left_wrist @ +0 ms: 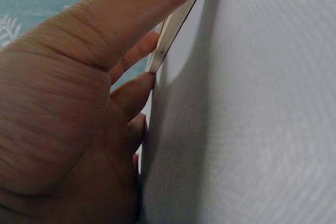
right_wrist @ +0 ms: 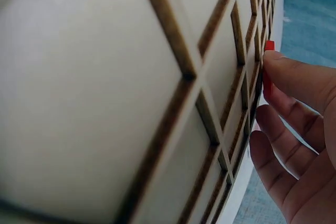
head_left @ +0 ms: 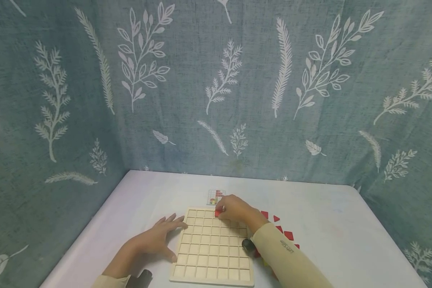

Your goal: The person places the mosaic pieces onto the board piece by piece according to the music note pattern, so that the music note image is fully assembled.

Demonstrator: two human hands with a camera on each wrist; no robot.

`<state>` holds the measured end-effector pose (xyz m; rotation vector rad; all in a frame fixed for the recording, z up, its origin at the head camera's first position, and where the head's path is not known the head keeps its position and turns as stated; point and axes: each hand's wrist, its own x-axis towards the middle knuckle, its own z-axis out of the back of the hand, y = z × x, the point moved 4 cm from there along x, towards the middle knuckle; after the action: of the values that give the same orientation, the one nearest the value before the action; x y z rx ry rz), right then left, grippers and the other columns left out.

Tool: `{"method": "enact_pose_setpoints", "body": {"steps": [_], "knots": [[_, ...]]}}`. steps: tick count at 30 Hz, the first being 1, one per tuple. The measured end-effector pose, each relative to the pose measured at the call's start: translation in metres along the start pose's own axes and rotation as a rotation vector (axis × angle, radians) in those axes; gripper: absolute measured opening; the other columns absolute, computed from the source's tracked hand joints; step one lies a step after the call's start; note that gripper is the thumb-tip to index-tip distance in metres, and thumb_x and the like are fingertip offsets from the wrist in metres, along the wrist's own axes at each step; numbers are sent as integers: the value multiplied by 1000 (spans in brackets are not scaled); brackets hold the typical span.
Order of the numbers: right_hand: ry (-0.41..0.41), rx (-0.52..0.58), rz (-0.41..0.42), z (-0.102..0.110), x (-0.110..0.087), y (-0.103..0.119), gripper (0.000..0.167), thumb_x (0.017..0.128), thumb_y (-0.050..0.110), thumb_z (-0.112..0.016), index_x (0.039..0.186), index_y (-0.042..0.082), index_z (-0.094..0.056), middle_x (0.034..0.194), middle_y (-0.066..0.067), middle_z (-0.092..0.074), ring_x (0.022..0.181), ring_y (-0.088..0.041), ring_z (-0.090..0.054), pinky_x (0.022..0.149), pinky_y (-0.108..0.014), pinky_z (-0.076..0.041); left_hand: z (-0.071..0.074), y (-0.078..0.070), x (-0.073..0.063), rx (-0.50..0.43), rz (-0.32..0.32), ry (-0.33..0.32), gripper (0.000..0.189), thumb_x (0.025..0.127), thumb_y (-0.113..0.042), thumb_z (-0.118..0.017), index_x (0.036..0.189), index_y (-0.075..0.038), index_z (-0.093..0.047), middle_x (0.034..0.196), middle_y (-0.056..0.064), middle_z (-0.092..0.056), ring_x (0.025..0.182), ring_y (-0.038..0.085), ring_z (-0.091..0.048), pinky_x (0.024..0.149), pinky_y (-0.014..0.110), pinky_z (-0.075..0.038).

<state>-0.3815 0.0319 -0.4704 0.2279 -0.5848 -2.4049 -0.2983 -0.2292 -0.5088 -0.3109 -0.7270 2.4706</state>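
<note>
A pale wooden grid board (head_left: 209, 250) with raised square cells lies on the white table. At its far edge my right hand (head_left: 234, 208) pinches a red tile (head_left: 217, 214) over a cell of the far row. In the right wrist view the red tile (right_wrist: 269, 72) stands between thumb and forefinger, close against the grid. My left hand (head_left: 156, 236) rests with spread fingers along the board's left side, the thumb by the edge. The left wrist view shows fingertips touching the board's wooden rim (left_wrist: 163, 45).
A small printed card (head_left: 215, 196) with a coloured grid picture lies beyond the board. Several red pieces (head_left: 289, 235) are scattered right of the board, partly behind the right forearm, with a yellow piece (head_left: 265, 263) among them. A patterned curtain (head_left: 201, 100) rises behind the table.
</note>
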Motion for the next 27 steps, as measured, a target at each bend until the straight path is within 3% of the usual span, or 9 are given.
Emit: {"method": "enact_pose_setpoints", "body": {"steps": [10, 27], "knots": [[-2, -8, -21, -5, 4, -1, 20, 84, 16, -77, 104, 14, -75, 104, 4, -67, 95, -14, -61, 87, -33, -52, -1, 1, 1, -8, 29, 8, 99, 50, -61, -83, 137, -28, -51, 157, 5, -29, 147, 36, -8, 115, 59, -1], [12, -33, 17, -6, 5, 5, 8, 86, 19, -75, 94, 18, -75, 94, 9, -64, 93, -12, -61, 83, -30, -52, 0, -2, 0, -4, 33, 7, 99, 51, -59, -83, 138, -27, -50, 158, 7, -28, 146, 37, -7, 114, 60, 0]]}}
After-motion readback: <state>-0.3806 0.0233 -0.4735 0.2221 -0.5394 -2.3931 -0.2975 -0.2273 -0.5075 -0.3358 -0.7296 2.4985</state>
